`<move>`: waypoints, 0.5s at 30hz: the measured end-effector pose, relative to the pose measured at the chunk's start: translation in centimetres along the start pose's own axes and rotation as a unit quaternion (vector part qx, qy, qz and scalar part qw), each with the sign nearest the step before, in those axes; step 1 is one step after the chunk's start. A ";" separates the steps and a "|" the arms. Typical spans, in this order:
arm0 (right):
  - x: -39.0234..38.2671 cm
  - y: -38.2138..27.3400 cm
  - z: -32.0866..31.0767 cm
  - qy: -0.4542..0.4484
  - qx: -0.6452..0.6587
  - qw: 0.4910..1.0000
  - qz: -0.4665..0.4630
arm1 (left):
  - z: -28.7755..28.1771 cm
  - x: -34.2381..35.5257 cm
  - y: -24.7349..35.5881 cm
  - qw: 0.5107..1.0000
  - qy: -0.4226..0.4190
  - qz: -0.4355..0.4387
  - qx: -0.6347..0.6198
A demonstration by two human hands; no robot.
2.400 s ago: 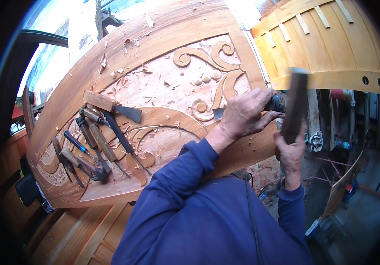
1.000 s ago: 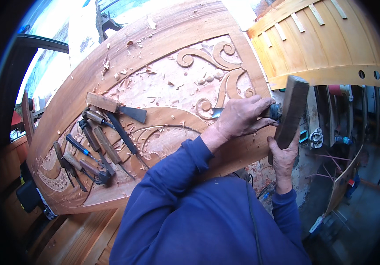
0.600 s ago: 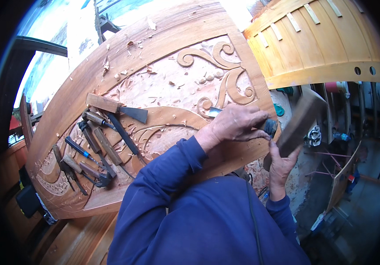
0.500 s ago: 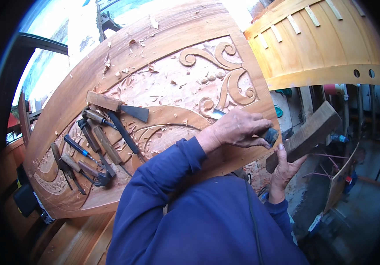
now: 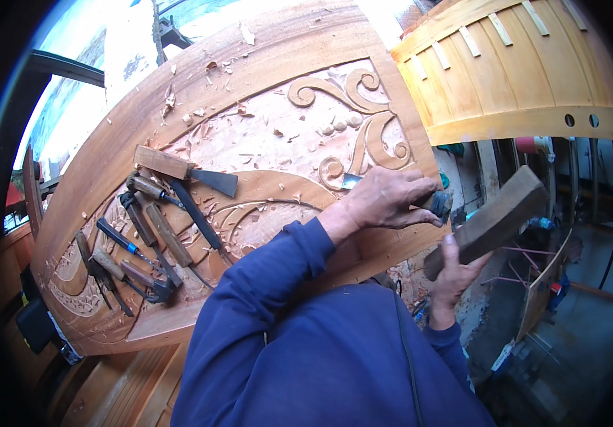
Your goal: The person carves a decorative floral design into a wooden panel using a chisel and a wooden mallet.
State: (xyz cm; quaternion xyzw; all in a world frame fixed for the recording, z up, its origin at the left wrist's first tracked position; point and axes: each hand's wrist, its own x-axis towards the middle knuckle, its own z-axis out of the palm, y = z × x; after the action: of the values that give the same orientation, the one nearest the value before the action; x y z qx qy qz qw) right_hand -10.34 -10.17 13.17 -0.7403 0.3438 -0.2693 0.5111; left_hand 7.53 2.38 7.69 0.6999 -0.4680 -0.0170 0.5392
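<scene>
Panel (image 5: 263,92) first: big carved wooden slab, tilted across your view, scroll carving (image 5: 363,121) at its upper right, wood chips (image 5: 249,135) scattered over the recessed middle. Slatted curved wooden piece (image 5: 527,71) sits beyond it at upper right, well apart from your hands.

Your blue sleeve (image 5: 263,299) runs up from the bottom edge to the panel's near edge.

Wooden mallet (image 5: 488,220): a plain block, tilted, off the right edge of the panel. Your right hand (image 5: 456,277) is wrapped tight round its lower end, thumb up along the side. Mallet face is near the chisel's butt, not touching.

Left hand (image 5: 384,199) is closed round the chisel (image 5: 352,181), knuckles up, resting on the panel edge just below the scroll carving. Blade tip pokes out on the left of the fist, on the carving; dark handle end (image 5: 440,204) shows on the right.

Spare tools (image 5: 150,228) lie in a loose row on the panel's left half: broad flat chisel (image 5: 185,171) on top, narrower ones below, touching or overlapping.
</scene>
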 end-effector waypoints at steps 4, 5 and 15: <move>-2.4 4.0 -1.2 -0.108 -0.076 0.991 0.007 | -0.3 -1.0 -0.5 0.999 -0.040 0.021 -0.027; -2.4 3.8 -1.1 -0.104 -0.053 0.993 0.017 | -0.4 -1.0 -0.3 0.999 -0.040 0.021 -0.028; -4.6 7.4 -1.9 -0.077 -0.114 0.976 -0.169 | -2.4 -2.4 -0.7 0.987 -0.146 0.049 -0.056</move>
State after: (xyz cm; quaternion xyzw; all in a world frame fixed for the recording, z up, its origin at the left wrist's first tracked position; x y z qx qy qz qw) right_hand -16.32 -9.47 6.66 -0.8598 0.2015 -0.2527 0.3954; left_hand 7.86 5.73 6.98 0.6352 -0.5734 -0.1188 0.5037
